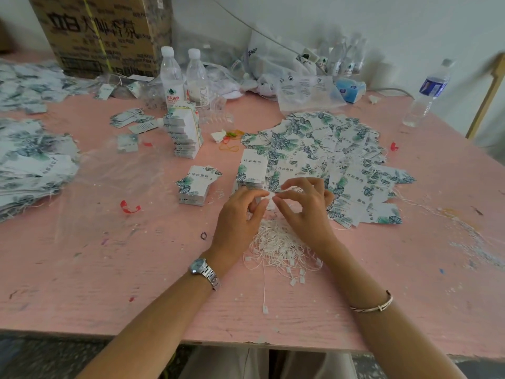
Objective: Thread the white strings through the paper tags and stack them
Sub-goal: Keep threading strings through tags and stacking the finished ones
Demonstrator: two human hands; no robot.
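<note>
My left hand (241,212) and my right hand (303,203) meet fingertip to fingertip over a loose heap of white strings (278,244) at the table's centre. Both pinch a thin white string (269,199) between thumb and forefinger. Just beyond the fingers stands a neat stack of leaf-printed paper tags (252,170). A wide spread of loose tags (328,157) with strings fans out to the right. A smaller stack of tags (195,186) lies to the left of my hands.
A tall tag stack (185,132) and two water bottles (183,77) stand behind. Large tag heaps (30,160) cover the left side. A cardboard box (103,31), plastic bags (300,88) and another bottle (426,97) sit at the back. The pink table's edge (246,341) is near me.
</note>
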